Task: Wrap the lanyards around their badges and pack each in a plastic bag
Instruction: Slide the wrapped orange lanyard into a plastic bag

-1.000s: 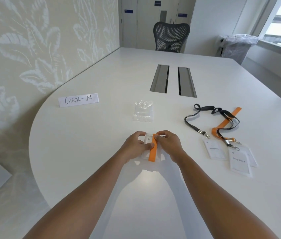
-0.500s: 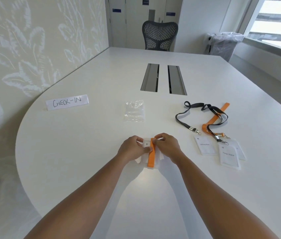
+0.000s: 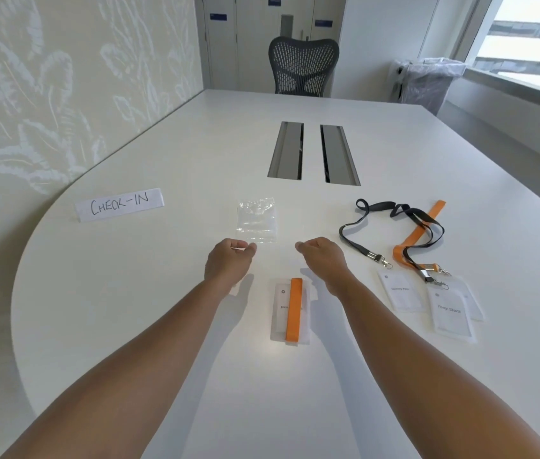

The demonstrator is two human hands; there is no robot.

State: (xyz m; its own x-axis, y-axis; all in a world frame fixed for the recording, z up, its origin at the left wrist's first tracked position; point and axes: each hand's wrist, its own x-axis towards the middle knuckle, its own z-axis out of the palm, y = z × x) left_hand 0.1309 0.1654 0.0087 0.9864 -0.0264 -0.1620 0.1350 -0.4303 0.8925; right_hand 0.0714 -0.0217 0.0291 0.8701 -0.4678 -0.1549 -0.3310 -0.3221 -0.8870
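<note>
The flat rectangular badge in its clear sleeve [image 3: 290, 313], with a smooth orange ribbon lanyard [image 3: 294, 314] wrapped lengthwise round it, lay on the glossy white desk [image 3: 162, 293] toward the near edge, between both forearms. The left hand [image 3: 228, 261] and right hand [image 3: 320, 256] hovered past it with fingers loosely curled, holding nothing. The left fingertips sat right at the near edge of the crinkly clear plastic bags [image 3: 257, 220]. Toward the right edge lay 2 more white badges [image 3: 450, 309] tangled with a black woven lanyard [image 3: 394, 210]. A folded paper "CHECK-IN" sign [image 3: 119, 204] stood near the curved left edge.
</note>
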